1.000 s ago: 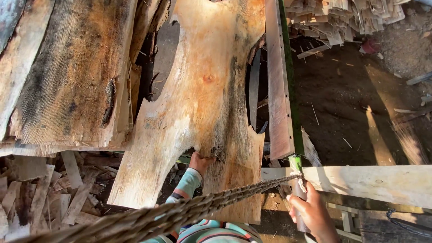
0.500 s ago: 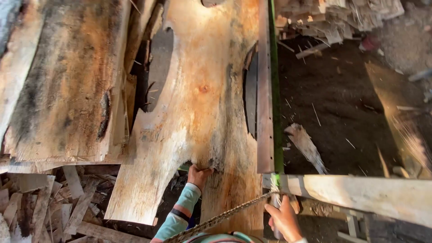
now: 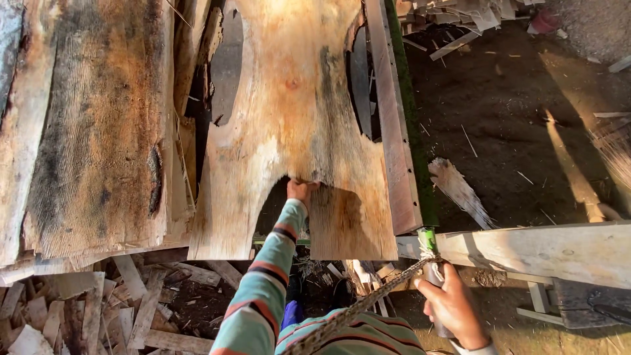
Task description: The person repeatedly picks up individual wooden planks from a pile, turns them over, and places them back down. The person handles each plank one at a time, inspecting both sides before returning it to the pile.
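Our left hand pinches the ragged notch in the near edge of the veneer sheet, which is lifted only at that edge and otherwise lies flat. Right of the sheet, our right hand is clenched around a green-tipped handle tied with rope. The sheet is thin, pale orange, dark-streaked, torn and holed.

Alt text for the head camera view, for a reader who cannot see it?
The left hand grips the notched edge of a thin veneer sheet, arm outstretched, while the right hand clasps a green-tipped handle tied with twisted rope. Wood scraps lie below.
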